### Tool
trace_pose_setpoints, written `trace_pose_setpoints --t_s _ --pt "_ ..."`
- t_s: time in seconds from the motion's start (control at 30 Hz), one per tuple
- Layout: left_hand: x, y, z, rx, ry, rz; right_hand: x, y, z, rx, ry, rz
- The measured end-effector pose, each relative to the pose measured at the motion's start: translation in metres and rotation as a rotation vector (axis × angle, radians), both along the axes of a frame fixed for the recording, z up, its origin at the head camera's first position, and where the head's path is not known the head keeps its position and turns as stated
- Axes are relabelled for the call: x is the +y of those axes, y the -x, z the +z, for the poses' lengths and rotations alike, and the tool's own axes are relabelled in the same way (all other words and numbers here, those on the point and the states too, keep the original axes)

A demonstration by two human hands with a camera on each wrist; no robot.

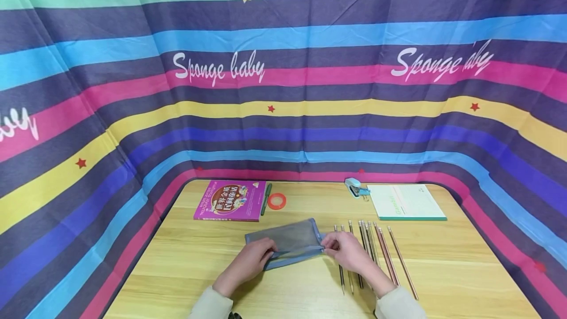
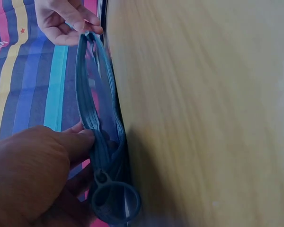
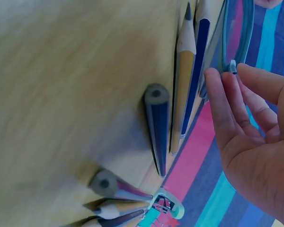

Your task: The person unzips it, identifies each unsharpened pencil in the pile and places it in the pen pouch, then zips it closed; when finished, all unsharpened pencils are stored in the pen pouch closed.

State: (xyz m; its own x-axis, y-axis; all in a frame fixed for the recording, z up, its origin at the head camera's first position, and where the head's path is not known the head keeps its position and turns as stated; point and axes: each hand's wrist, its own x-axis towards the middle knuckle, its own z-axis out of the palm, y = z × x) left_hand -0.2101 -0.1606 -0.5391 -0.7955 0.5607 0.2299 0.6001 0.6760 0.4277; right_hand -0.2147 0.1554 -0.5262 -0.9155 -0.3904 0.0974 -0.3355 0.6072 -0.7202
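Lying between both hands, the mesh pouch [image 1: 285, 242] is pinched by left grip [image 1: 254, 257] and right grip [image 1: 338, 247].

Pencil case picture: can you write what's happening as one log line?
left hand: holds pencil case end | right hand: pinches zipper pull | pencils: lying beside right hand on table

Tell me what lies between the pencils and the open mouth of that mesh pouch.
Nothing visible but the right hand, which pinches the mesh pouch at its right end. The pencils lie beside it on the table, partly under that hand.
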Motion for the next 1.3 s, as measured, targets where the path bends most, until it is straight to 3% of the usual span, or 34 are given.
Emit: trace_pose_setpoints --t_s 0.27,0.47,0.63,0.73,0.87,0.97,1.1,1.3 --pt "0.003 -0.002 0.004 -0.054 -0.016 -0.003 0.013 -0.005 0.008 0.020 0.049 -0.044" --pt "0.007 -0.001 0.002 -0.102 -0.042 -0.002 0.043 -0.013 0.026 0.021 0.058 -0.180" --pt "0.009 0.000 0.003 -0.216 -0.118 -0.021 0.085 -0.017 0.042 0.029 0.032 -0.314" --pt "0.010 0.000 0.004 -0.331 -0.187 -0.037 0.111 -0.017 0.045 0.054 0.004 -0.360" --pt "0.009 -0.002 0.005 -0.499 -0.308 -0.045 0.136 -0.020 0.042 0.055 -0.027 -0.410" --pt "0.008 -0.001 0.004 -0.583 -0.378 -0.048 0.149 -0.023 0.037 0.029 -0.040 -0.430" --pt "0.008 -0.001 0.002 -0.655 -0.437 -0.042 0.162 -0.027 0.026 -0.034 -0.028 -0.452" --pt "0.012 0.000 -0.002 -0.723 -0.488 -0.014 0.169 -0.030 0.009 -0.179 0.072 -0.468"
